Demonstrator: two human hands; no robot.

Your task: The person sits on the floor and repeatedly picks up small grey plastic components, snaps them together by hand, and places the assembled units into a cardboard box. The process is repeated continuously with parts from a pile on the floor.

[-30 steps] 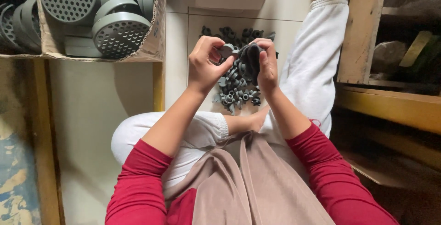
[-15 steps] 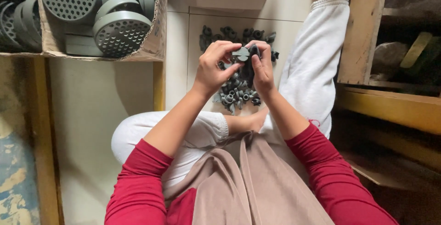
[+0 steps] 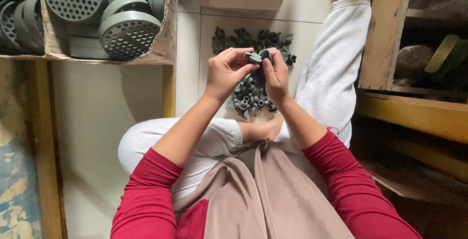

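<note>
Head view showed the left hand (image 3: 225, 73) and right hand (image 3: 276, 75) raised close together, fingertips pinched on a small grey plastic fitting (image 3: 253, 57) held between them. Below it, a pile of grey fittings (image 3: 251, 97) lay on the floor (image 3: 97, 107) between the white-trousered legs. A cardboard box of perforated grey discs (image 3: 129, 34) sat at upper left.

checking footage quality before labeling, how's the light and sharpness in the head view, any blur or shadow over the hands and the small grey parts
Head view: soft, even daylight, no glare; the left hand and right hand are sharp, and the small grey part pinched between them reads clearly. The pile of grey parts lies partly in the hands' shadow. The shelf on the right is dim. Perforated grey discs stay crisp.
</note>
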